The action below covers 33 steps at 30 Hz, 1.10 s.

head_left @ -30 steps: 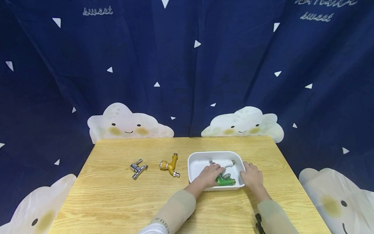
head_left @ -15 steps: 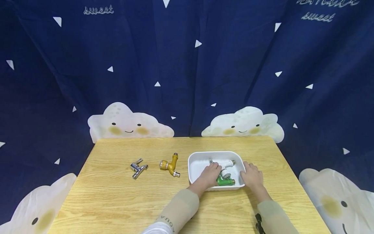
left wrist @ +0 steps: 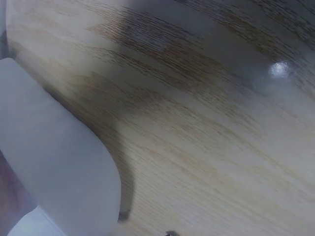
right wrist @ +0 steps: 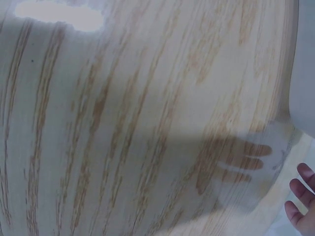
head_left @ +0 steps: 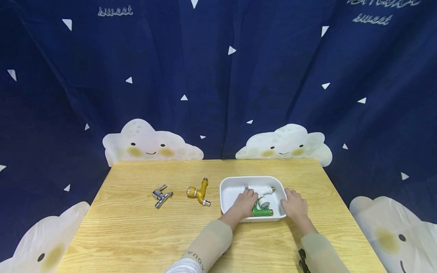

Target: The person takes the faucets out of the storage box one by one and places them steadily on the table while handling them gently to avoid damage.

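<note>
In the head view my left hand point(head_left: 245, 204) reaches over the near side of a white plastic tub point(head_left: 228, 179). It holds a green tap point(head_left: 262, 212) inside, whose left part is hidden under the hand. A white tap point(head_left: 264, 192) with a round chrome handle lies behind it. A small chrome end shows just beyond my left fingertips. My right hand point(head_left: 295, 204) grips the tub's right rim, with the thumb lapping over the edge. In the right wrist view several fingertips point(right wrist: 295, 196) of that hand show at the right border.
A chrome tap point(head_left: 162, 196) and a yellow tap point(head_left: 199, 192) lie on the wooden table point(head_left: 143, 231), left of the tub. Behind the table hangs a dark blue curtain point(head_left: 205, 76) with cloud prints. Mostly tabletop and sleeve point(left wrist: 59, 147) fill the left wrist view.
The green tap has shifted slightly left, and my left hand has drawn back a little to the left. The white tap's chrome handle shows more clearly. My right hand and the tub have stayed put.
</note>
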Each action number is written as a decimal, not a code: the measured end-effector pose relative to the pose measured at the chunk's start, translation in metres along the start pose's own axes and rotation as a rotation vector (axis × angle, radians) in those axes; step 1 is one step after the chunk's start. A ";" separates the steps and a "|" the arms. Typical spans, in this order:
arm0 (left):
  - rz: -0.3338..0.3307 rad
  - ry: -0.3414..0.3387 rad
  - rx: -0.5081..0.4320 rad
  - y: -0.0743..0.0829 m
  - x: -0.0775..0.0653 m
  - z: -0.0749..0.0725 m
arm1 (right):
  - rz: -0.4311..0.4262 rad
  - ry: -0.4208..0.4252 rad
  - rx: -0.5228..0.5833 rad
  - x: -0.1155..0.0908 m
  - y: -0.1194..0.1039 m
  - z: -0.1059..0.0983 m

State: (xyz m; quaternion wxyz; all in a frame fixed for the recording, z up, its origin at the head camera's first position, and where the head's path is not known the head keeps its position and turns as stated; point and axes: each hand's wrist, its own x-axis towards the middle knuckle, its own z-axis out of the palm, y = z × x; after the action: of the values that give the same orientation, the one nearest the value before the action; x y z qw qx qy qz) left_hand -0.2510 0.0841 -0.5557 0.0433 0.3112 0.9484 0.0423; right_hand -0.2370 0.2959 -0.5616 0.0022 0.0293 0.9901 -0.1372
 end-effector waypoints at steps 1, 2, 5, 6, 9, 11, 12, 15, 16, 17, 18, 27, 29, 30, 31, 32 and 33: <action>-0.004 -0.004 -0.002 0.000 0.000 0.000 | 0.002 0.001 0.003 0.000 0.000 0.000; -0.008 -0.008 -0.002 -0.001 0.000 0.000 | 0.002 0.002 0.005 0.000 0.000 0.000; -0.014 -0.019 -0.007 -0.001 0.000 0.001 | 0.005 0.003 0.010 0.000 -0.001 0.000; -0.012 -0.020 -0.004 -0.002 0.000 0.001 | 0.005 0.004 0.010 -0.001 -0.001 0.000; -0.002 -0.020 -0.012 -0.003 -0.001 0.000 | 0.006 0.002 0.007 0.000 0.000 -0.001; 0.005 -0.018 -0.023 -0.004 -0.003 -0.001 | 0.009 0.002 0.007 0.000 0.000 0.000; 0.010 -0.018 -0.024 -0.004 -0.003 -0.002 | 0.010 0.002 0.006 0.000 0.000 0.000; 0.020 -0.014 -0.034 -0.005 -0.005 -0.004 | 0.011 0.000 0.003 0.001 0.001 0.001; 0.023 -0.013 -0.038 -0.006 -0.005 -0.004 | 0.011 0.000 0.002 0.001 0.002 0.002; 0.024 -0.014 -0.036 -0.006 -0.006 -0.005 | 0.011 0.001 0.001 0.002 0.002 0.002; 0.026 -0.011 -0.035 -0.006 -0.006 -0.005 | 0.010 0.002 0.000 0.002 0.002 0.002; 0.031 -0.014 -0.039 -0.011 -0.009 -0.008 | 0.014 -0.004 0.000 0.002 0.001 0.001; 0.033 -0.017 -0.043 -0.011 -0.009 -0.008 | 0.015 -0.005 0.002 0.002 0.001 0.001; 0.033 -0.021 -0.045 -0.012 -0.009 -0.009 | 0.014 -0.004 0.002 0.002 0.001 0.001; 0.033 -0.023 -0.042 -0.012 -0.009 -0.009 | 0.013 -0.002 0.003 0.002 0.001 0.001; 0.035 -0.023 -0.039 -0.013 -0.010 -0.009 | 0.012 0.000 0.003 0.002 0.002 0.001; 0.035 -0.024 -0.036 -0.013 -0.010 -0.009 | 0.011 0.002 0.002 0.002 0.002 0.001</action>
State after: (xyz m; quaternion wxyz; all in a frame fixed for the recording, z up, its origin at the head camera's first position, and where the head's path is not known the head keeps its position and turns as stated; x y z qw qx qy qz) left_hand -0.2518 0.0674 -0.5478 0.0596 0.3276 0.9413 0.0564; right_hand -0.2390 0.2975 -0.5631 0.0020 0.0348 0.9898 -0.1383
